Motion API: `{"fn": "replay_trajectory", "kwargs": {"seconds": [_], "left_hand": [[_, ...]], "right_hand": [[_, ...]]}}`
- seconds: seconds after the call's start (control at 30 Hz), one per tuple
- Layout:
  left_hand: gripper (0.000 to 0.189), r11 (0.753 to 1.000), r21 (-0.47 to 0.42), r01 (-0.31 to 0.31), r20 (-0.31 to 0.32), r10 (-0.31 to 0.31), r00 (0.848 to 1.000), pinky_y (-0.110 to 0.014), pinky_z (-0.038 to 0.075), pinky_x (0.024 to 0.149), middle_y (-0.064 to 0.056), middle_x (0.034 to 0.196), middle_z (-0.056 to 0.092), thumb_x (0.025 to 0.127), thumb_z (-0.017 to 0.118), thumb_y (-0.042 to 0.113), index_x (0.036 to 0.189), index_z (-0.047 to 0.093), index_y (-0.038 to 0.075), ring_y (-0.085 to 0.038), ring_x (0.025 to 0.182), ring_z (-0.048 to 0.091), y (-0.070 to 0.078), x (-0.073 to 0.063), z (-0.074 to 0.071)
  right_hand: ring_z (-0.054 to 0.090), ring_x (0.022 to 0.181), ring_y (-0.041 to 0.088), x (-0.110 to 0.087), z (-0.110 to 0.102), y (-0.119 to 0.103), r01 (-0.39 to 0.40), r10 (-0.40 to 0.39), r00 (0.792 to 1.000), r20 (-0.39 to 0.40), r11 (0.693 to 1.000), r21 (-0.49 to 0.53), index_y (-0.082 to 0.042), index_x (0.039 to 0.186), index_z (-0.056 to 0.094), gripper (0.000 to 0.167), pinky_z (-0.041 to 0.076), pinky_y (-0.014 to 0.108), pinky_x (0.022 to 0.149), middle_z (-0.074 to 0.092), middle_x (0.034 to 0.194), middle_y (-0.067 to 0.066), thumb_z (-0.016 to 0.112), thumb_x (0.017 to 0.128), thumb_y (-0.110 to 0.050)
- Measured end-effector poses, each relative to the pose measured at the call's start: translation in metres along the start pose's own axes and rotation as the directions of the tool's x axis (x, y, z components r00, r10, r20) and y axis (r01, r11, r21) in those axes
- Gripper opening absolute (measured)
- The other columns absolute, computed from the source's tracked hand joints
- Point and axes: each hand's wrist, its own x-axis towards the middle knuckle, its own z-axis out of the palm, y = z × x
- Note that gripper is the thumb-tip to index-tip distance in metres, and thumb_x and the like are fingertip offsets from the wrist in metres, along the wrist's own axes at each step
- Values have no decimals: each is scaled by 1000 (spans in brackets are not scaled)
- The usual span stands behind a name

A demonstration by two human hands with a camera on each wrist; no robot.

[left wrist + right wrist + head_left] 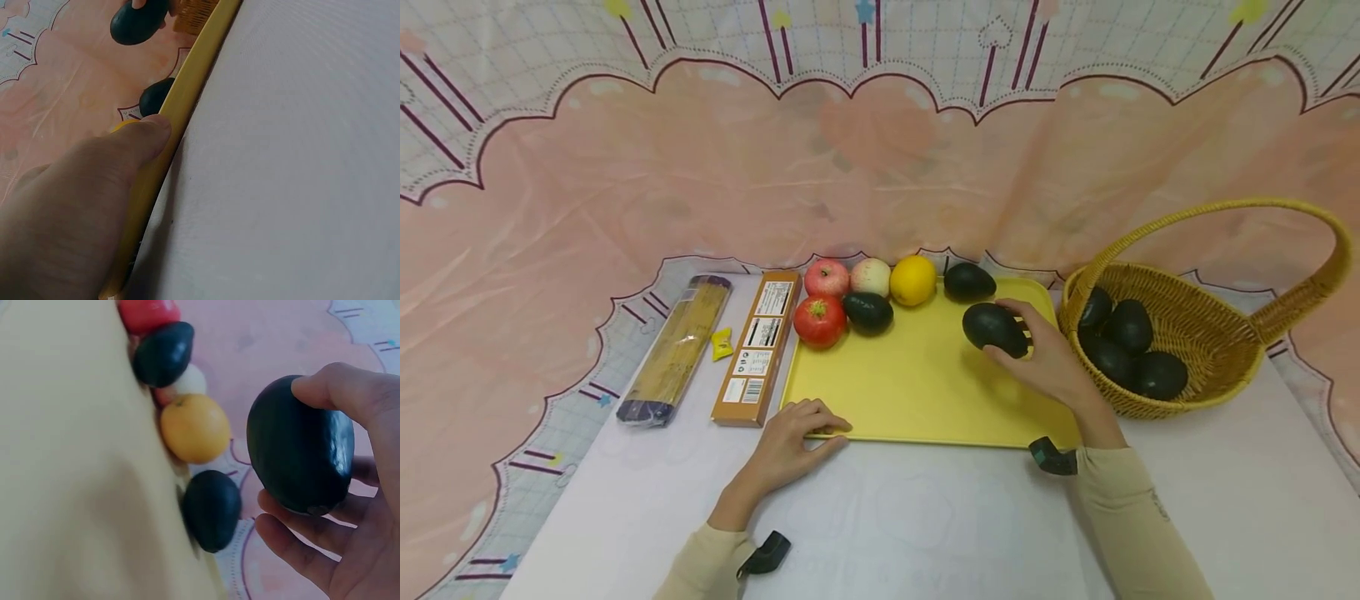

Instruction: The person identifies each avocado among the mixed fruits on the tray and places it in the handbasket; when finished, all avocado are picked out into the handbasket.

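Over the right part of the yellow tray (917, 392), my right hand (1041, 354) holds a dark avocado (995, 329) between thumb and fingers. The right wrist view shows that avocado (297, 447) raised clear of the tray. My left hand (793, 442) grips the tray's near rim by the left corner, thumb outside and fingers over the inside; its fingers are hidden in the left wrist view, where the thumb (147, 134) lies on the rim. Two more avocados, one left (868, 313) and one right (970, 282), lie on the tray's far part.
On the tray are an orange (913, 280), a pink apple (827, 278), a pale round fruit (871, 277) and a red pomegranate-like fruit (820, 321). A wicker basket (1225, 367) with several avocados stands right. Left lie a brown box (757, 354), a yellow packet (722, 343) and wrapped noodles (676, 354).
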Motion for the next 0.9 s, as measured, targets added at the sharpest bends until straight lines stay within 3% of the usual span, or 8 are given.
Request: {"fn": "replay_trajectory", "kwargs": {"seconds": [0.33,0.67,0.9], "left_hand": [[18,1000,13,-10,4,10,1000,-19,38,68,20,86,59,79,76,30,96,71,32,3,79,50,0,0,0],[18,1000,12,-5,1,5,1000,-19,39,67,20,86,59,79,76,30,96,71,32,2,78,50,0,0,0],[17,1000,10,-20,-5,20,1000,-19,38,67,19,86,60,80,75,30,97,71,32,2,77,50,-1,0,1]], "right_hand": [[48,119,30,-13,-25,3,-39,38,999,-36,998,-40,-16,139,42,67,40,51,96,47,139,12,68,84,-43],[47,125,31,-24,-50,15,-45,46,999,-24,999,30,-30,143,35,65,39,52,100,40,146,4,67,87,-34],[46,126,36,-32,-65,22,-31,31,999,-17,999,7,-29,143,35,63,37,56,101,42,143,8,67,88,-28]]}}
